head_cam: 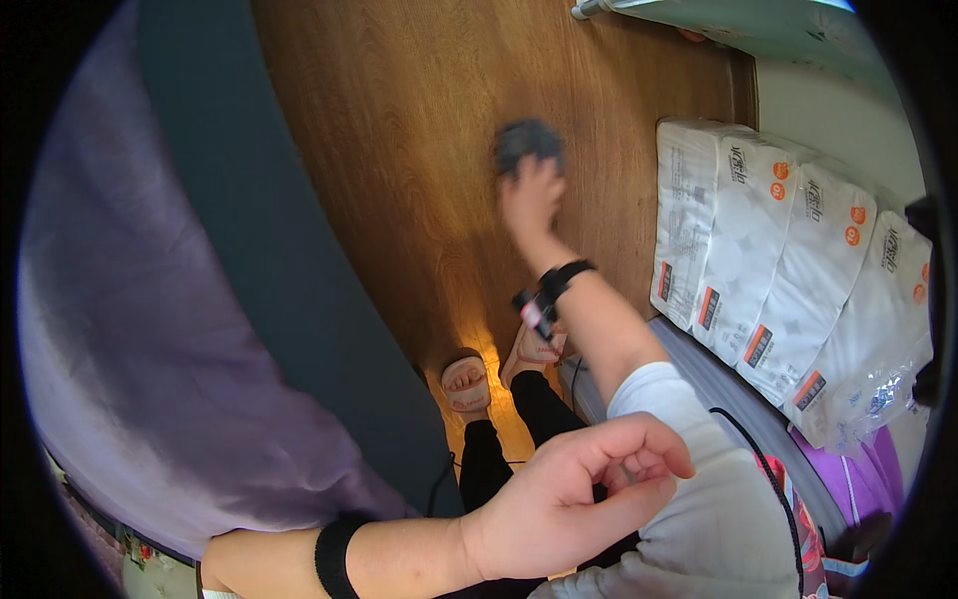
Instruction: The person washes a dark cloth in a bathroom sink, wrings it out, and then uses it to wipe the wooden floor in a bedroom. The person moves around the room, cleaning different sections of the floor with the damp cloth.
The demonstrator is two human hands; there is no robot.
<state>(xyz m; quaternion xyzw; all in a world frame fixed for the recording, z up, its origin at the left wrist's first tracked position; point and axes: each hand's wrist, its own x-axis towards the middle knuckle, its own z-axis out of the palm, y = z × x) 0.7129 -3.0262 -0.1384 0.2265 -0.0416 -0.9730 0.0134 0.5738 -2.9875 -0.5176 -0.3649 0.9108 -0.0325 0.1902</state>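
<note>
Over the wood-look floor (419,150), my right hand (533,196) reaches away from me, its fingers on a dark grey, rounded bundle (530,142) that looks like cloth. Hand and bundle are both blurred, so the exact grip is hard to make out. A black strap with a small device (540,311) is around that wrist. Close to the camera, my left hand (580,490) is in front of my body with fingers loosely curled and nothing seen in them. A black band (338,554) circles the left forearm.
At left is a bed or couch with a dark side panel (299,247) and purple-grey cover (172,322). Plastic-wrapped white paper packs (748,254) lean at right above a grey ridged surface (718,374), near a purple bag (861,479). My slippered feet (465,385) stand below. A black cable (771,479) hangs at right.
</note>
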